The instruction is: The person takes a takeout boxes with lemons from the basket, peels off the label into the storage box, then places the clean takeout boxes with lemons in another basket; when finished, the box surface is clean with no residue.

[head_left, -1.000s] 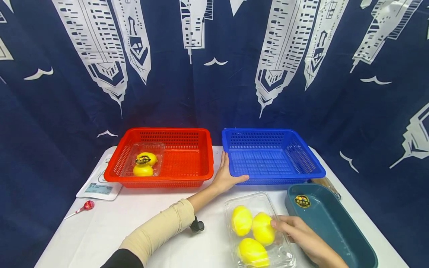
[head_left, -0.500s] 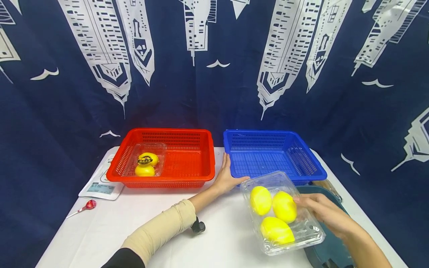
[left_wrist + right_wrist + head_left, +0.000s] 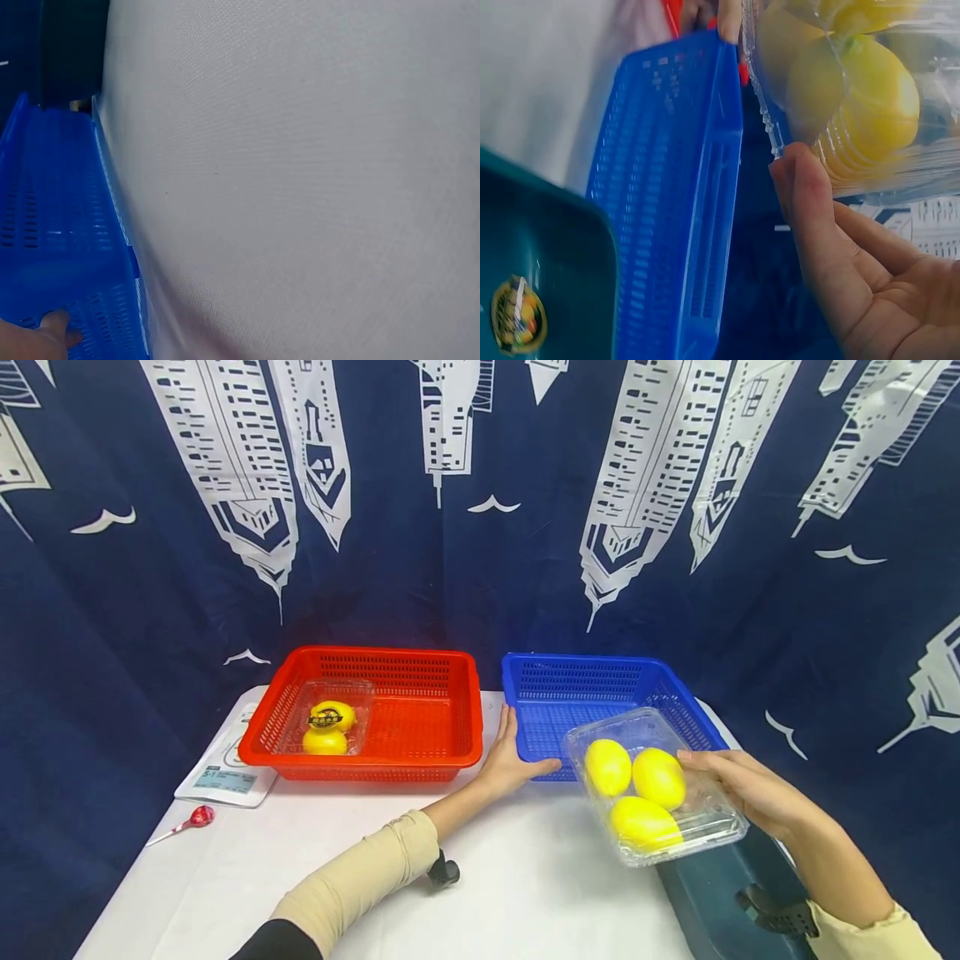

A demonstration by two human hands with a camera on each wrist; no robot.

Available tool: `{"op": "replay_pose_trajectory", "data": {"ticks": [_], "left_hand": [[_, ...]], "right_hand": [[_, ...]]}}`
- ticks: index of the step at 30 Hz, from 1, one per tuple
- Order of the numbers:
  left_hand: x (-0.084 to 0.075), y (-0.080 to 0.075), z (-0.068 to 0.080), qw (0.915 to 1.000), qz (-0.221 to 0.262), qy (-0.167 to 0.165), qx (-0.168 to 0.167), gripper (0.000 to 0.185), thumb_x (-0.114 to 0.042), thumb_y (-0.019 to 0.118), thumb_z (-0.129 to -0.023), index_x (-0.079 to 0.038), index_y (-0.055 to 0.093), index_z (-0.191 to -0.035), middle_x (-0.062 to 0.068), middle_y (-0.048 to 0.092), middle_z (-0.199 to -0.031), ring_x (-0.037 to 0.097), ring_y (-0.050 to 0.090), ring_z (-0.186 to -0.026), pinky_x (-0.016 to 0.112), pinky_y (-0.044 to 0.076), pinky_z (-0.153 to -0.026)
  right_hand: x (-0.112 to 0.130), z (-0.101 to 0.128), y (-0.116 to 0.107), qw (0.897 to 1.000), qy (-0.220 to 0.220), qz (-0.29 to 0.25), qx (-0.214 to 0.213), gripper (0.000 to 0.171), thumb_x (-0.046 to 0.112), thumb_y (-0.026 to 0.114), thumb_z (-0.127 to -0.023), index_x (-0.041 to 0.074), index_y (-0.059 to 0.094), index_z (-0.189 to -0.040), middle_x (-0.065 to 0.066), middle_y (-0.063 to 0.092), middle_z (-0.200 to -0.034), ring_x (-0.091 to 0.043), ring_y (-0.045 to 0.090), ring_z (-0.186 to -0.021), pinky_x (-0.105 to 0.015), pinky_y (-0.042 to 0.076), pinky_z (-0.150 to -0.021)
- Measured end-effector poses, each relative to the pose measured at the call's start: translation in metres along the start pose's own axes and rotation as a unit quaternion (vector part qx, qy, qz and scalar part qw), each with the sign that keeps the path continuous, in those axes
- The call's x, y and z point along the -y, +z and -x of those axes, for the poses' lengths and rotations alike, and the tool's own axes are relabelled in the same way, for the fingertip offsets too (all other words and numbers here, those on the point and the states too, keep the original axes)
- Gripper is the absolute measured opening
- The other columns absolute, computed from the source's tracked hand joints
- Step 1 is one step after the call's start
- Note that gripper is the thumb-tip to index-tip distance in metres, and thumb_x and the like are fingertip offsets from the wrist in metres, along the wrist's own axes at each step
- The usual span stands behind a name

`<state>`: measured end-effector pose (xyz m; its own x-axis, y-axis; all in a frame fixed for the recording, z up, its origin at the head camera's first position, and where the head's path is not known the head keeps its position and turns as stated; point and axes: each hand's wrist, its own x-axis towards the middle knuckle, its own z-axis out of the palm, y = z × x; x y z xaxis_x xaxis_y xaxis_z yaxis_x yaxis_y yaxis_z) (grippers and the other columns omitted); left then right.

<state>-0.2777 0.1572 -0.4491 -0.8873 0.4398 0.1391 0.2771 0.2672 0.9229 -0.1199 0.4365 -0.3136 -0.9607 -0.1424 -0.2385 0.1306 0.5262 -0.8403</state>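
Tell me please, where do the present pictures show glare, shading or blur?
Head view: bright glints on the clear container; left wrist view: the white tablecloth darkens, pinkish, near the bottom; right wrist view: reflections streak the container, and the tablecloth behind looks blurred.

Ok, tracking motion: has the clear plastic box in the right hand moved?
Yes: the box moved up-right in view, now overlapping the blue perforated plastic basket.

Pinched the edge of a clear box (image 3: pixel 930 169) of yellow fruits (image 3: pixel 874 105) in the right hand (image 3: pixel 862 281). Had a perforated blue basket (image 3: pixel 660 202) left of it and, in the lower left corner, a dark green tray (image 3: pixel 562 225) bearing a round label (image 3: pixel 520 316).
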Motion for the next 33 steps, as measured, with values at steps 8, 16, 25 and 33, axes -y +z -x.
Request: {"op": "replay_pose_trajectory", "data": {"ticks": [8, 16, 25, 33], "left_hand": [[0.000, -0.001, 0.000, 1.0000, -0.006, -0.001, 0.001, 0.121, -0.044, 0.082, -0.074, -0.009, 0.002, -0.157, -0.001, -0.008, -0.166, 0.030, 0.013, -0.152, 0.050, 0.022, -0.122], [0.000, -0.001, -0.001, 0.9998, -0.019, -0.003, 0.002, 0.120, -0.046, 0.081, -0.074, -0.011, 0.002, -0.157, -0.001, -0.010, -0.166, 0.028, 0.013, -0.152, 0.048, 0.022, -0.123], [-0.002, -0.001, 0.001, 0.9999, -0.013, -0.002, 0.007, 0.121, -0.044, 0.082, -0.074, -0.011, 0.001, -0.157, 0.003, -0.008, -0.166, 0.029, 0.013, -0.152, 0.047, 0.022, -0.123], [0.001, -0.001, 0.000, 0.9999, -0.012, -0.006, 0.004, 0.122, -0.045, 0.082, -0.073, -0.012, 0.001, -0.157, -0.001, -0.010, -0.166, 0.027, 0.013, -0.152, 0.045, 0.022, -0.123]], "right_hand": [[0.006, -0.018, -0.036, 1.000, 0.017, 0.018, -0.005, 0.050, 0.037, 0.031, -0.105, 0.000, 0.061, -0.120, -0.014, 0.067, -0.116, -0.028, 0.066, -0.107, -0.044, 0.057, -0.093], [0.010, -0.040, -0.070, 0.996, 0.051, 0.055, -0.044, 0.049, 0.045, 0.033, -0.103, 0.011, 0.065, -0.114, 0.003, 0.064, -0.099, -0.007, 0.061, -0.083, -0.022, 0.056, -0.075], [0.003, -0.064, -0.086, 0.994, 0.075, 0.056, -0.048, 0.074, 0.051, 0.034, -0.101, -0.014, 0.039, -0.138, 0.005, 0.062, -0.097, -0.009, 0.063, -0.087, -0.024, 0.058, -0.081], [-0.004, -0.091, -0.094, 0.990, 0.092, 0.081, -0.069, 0.069, 0.055, 0.040, -0.099, -0.006, 0.050, -0.130, 0.005, 0.049, -0.089, -0.010, 0.051, -0.083, -0.022, 0.053, -0.075]]}}
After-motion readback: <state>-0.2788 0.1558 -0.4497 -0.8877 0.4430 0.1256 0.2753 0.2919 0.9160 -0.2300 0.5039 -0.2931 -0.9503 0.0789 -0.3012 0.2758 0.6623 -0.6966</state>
